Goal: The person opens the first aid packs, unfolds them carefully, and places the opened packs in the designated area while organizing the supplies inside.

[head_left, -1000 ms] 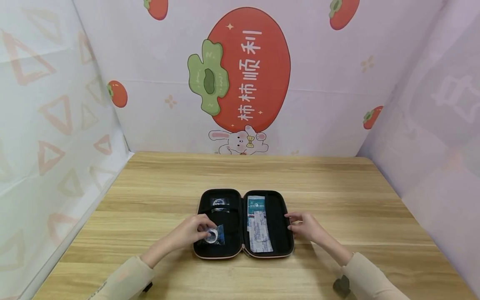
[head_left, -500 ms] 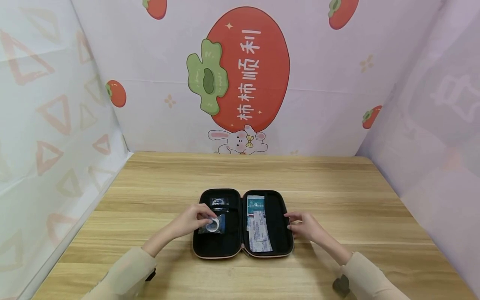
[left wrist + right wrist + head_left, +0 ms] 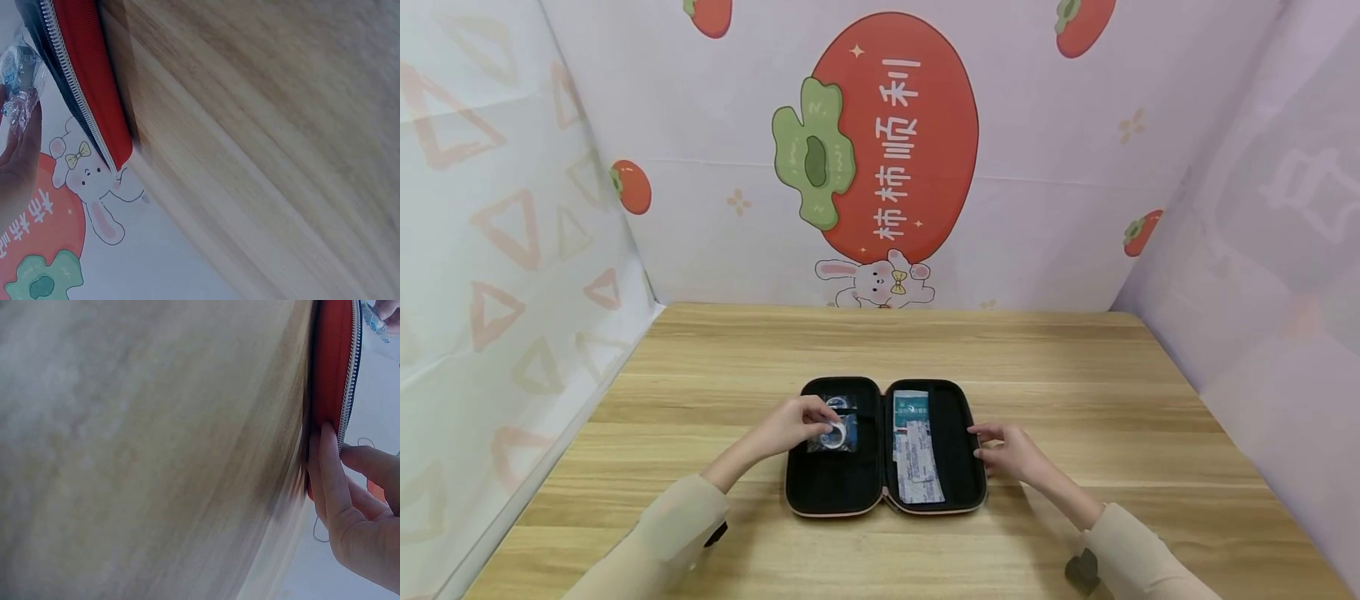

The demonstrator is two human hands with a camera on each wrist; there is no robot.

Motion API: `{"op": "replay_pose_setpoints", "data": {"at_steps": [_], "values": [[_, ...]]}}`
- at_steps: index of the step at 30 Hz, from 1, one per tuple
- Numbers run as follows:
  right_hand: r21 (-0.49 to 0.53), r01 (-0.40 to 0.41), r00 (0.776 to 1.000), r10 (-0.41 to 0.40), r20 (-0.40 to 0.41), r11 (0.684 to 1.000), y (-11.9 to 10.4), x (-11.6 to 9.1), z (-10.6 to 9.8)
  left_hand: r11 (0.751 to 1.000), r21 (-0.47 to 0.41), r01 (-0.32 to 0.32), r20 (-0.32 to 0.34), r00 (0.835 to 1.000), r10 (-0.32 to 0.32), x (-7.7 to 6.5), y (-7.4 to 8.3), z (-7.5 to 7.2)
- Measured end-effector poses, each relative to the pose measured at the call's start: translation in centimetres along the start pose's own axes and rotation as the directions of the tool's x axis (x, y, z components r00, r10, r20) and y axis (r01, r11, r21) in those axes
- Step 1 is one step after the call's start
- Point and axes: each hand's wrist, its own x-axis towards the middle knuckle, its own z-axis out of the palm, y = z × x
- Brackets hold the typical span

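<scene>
An open zippered case (image 3: 832, 497) lies flat on the table, black inside and red outside. Over its left half, my left hand (image 3: 792, 428) pinches a clear plastic packet (image 3: 842, 435) with a white ring-shaped roll inside. Seen from the left wrist, the crinkled packet (image 3: 24, 72) sits between thumb and fingers above the case's zip edge. A similar packet (image 3: 841, 402) lies just behind it in the same half. My right hand (image 3: 1011, 450) holds the case's right edge; in the right wrist view its fingers (image 3: 334, 478) lie along the red side, with the thumb at the zip.
In the case's right half, a teal-and-white sachet (image 3: 913, 408) and white printed strips (image 3: 919, 467) lie lengthwise. The wooden table (image 3: 880, 342) ends at a printed cloth backdrop (image 3: 1037, 208), with cloth walls on both sides.
My left hand has carried the packet from the front of the case's left half backward and slightly right, toward the other packet. The right hand stays at the case's edge.
</scene>
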Motion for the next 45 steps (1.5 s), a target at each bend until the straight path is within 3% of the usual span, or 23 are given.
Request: {"op": "replay_pose_setpoints", "data": {"at_steps": [14, 27, 36, 45], "values": [[0.006, -0.008, 1.0, 0.008, 0.002, 1.0, 0.0, 0.0, 0.1, 1.0, -0.009, -0.029, 0.043, 0.999, 0.029, 0.8, -0.8, 1.0], [-0.01, -0.003, 1.0, 0.003, -0.005, 1.0, 0.1, 0.0, 0.1, 1.0, -0.014, 0.002, 0.084, 0.996, -0.001, 0.8, -1.1, 1.3], [-0.004, -0.019, 1.0, 0.019, -0.005, 1.0, -0.1, 0.0, 0.1, 0.995, -0.095, 0.021, 0.101, 0.995, -0.012, 0.8, -2.0, 1.3], [0.012, -0.021, 1.0, 0.021, 0.009, 1.0, -0.2, -0.1, 0.0, 0.995, -0.096, 0.029, 0.179, 0.984, -0.011, 1.0, -2.4, 1.2]]}}
